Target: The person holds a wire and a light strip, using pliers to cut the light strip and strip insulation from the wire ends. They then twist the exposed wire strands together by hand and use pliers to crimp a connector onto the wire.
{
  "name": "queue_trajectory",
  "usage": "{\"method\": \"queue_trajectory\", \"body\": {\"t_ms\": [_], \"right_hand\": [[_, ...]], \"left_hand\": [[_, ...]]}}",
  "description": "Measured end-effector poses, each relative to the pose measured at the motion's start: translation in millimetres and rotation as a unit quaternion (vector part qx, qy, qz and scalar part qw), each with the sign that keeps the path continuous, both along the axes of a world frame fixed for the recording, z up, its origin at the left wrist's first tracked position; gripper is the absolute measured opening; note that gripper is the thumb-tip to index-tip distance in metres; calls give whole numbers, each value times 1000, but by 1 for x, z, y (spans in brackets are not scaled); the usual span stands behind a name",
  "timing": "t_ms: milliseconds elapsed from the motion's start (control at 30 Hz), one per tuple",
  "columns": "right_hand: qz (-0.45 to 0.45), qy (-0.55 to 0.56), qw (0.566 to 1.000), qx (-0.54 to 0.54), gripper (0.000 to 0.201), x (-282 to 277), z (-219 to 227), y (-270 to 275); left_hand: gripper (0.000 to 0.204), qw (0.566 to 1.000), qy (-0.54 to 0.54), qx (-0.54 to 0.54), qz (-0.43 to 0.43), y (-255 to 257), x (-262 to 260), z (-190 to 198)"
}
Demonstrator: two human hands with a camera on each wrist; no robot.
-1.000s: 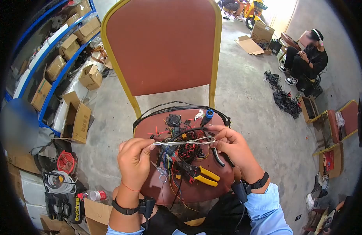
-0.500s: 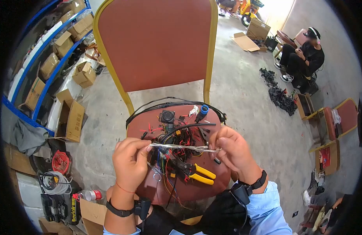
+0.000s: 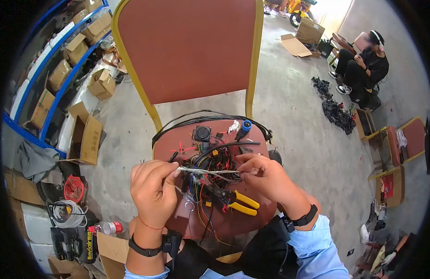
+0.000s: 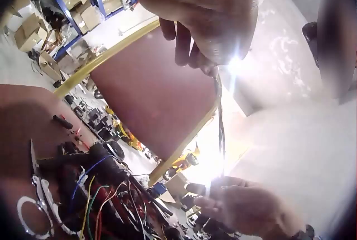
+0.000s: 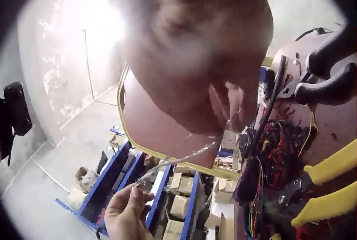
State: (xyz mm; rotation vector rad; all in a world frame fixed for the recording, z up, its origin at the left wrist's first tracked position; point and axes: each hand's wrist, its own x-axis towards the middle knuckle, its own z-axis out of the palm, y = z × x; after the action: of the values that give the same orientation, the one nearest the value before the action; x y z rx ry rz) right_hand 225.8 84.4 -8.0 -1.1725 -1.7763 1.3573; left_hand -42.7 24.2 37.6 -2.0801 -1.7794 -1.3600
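A bundle of silvery bare wire strands (image 3: 206,171) stretches between the two hands above the chair seat. My left hand (image 3: 154,188) pinches its left end between thumb and fingertips. At the other end, the fingertips of my right hand (image 3: 270,180) pinch the strands, which look partly twisted together. In the right wrist view the wire bundle (image 5: 178,162) slants between both hands. Beneath them lies a tangle of coloured wires (image 3: 215,162). Yellow-handled wire strippers (image 3: 245,202) rest at its front, and scissors (image 4: 42,201) lie to the left.
The red chair seat (image 3: 177,223) also carries a thick black cable (image 3: 233,147), a blue connector (image 3: 246,125) and black-handled pliers (image 5: 329,86). A tall chair back (image 3: 187,51) rises behind. Blue shelving with boxes stands left; a person (image 3: 368,69) sits far right.
The loop at the wire's right end is no longer visible. My right hand shifted right, then came back left, shortening the span between the hands. The left hand kept its pinch.
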Motion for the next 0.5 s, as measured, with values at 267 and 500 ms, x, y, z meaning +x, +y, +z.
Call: {"method": "queue_trajectory", "body": {"t_ms": [267,500], "right_hand": [[-45,-44,995,-72,24,-3,12,13],[-46,-17,993,-103,27,0,1,11]], "left_hand": [[9,999,25,-4,-28,3,5,-1],[9,1000,0,-22,-21,1,8,-5]]}}
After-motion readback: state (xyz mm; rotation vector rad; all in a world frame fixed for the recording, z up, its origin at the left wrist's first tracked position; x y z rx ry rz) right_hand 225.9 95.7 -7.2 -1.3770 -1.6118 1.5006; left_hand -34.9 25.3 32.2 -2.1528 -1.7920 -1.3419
